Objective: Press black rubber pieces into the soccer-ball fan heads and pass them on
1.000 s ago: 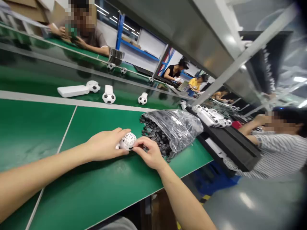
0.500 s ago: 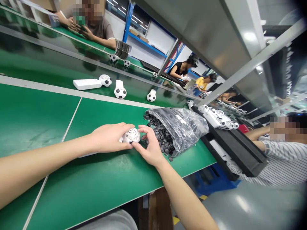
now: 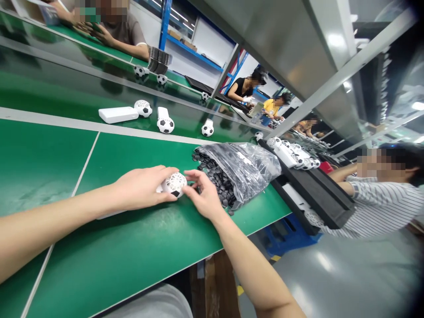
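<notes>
A white ball [image 3: 176, 183] with a football pattern of cut-outs sits in my left hand [image 3: 141, 187], thumb below and fingers above. One black patch shows on its lower front. Under the left wrist, the white edge of a flat body [image 3: 112, 215] lies on the green table; the hand hides most of it. Close to the ball's right side is my right hand [image 3: 205, 196], its thumb and fingers curved but apart, with nothing visible between them. Beyond that hand, small black pieces [image 3: 220, 181] spill from a clear plastic bag [image 3: 255, 170].
Football-headed white devices [image 3: 165, 123] stand along the glossy strip behind the table's pale edge [image 3: 132, 132]. At right, a black tray [image 3: 311, 190] and more white devices [image 3: 291, 154] lie before a person in a striped shirt [image 3: 387, 203]. Other people sit across the line.
The view has shifted slightly, so the scene sits a little further left. My right thumb has come away from the ball's lower edge, and the black patch shows more fully.
</notes>
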{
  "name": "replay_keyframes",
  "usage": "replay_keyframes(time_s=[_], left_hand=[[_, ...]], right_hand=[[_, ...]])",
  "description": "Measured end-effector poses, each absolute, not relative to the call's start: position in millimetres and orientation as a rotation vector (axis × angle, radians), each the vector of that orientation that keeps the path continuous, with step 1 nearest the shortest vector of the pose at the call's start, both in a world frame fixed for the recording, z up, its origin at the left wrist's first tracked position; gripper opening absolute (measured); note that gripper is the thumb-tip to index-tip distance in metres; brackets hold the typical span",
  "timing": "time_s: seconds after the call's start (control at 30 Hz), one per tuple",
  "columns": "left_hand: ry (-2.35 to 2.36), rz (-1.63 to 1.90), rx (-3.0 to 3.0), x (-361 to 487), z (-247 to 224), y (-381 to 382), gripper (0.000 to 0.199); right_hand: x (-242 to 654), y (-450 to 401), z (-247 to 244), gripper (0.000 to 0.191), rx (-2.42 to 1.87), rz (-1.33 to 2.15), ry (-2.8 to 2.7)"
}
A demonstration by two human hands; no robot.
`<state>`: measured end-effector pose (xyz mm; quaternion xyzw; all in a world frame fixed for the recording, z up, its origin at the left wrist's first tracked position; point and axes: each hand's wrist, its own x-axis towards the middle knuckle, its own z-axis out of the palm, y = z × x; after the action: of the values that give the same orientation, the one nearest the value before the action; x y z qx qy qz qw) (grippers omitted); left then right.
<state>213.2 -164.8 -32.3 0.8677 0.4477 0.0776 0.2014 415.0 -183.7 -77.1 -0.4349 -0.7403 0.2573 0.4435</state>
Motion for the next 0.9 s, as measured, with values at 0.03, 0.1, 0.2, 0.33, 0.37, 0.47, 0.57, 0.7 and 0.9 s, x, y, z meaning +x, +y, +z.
replay_keyframes(time_s=[0.03,0.1,0.2,0.33,0.37,0.47,0.57,0.7,0.9], left_hand=[[1.245,0.204,2.427,210,-31,-162,0.064],[1.234,0.18,2.486,202,-31,-156,0.062],[1.247,0.185,2.622,193,-35,-149,0.061],[1.187,0.263,2.732,192,-44,-147,0.068],[1.161,0.276,2.745,194,-45,-147,0.069],[1.134,0.286,2.736,200,-48,-148,0.072],[1.127,0.26,2.701,202,-48,-151,0.071],[1.106,0.245,2.643,203,-47,-154,0.077],[1.199,0.352,2.58,209,-47,-159,0.089]], right_hand=[[420,-180,-76,0.021,-1.13,0.532,-1.785],[430,-174,-74,0.009,-1.245,0.319,-1.7],[441,-169,-74,0.009,-1.381,0.223,-1.801],[444,-170,-76,0.008,-1.523,0.218,-2.013],[443,-171,-76,0.01,-1.543,0.213,-2.048],[439,-173,-75,0.011,-1.567,0.23,-2.11],[434,-176,-74,0.013,-1.536,0.273,-2.106],[428,-182,-70,0.011,-1.276,0.457,-2.039],[418,-192,-61,0.016,-0.892,0.564,-2.071]])
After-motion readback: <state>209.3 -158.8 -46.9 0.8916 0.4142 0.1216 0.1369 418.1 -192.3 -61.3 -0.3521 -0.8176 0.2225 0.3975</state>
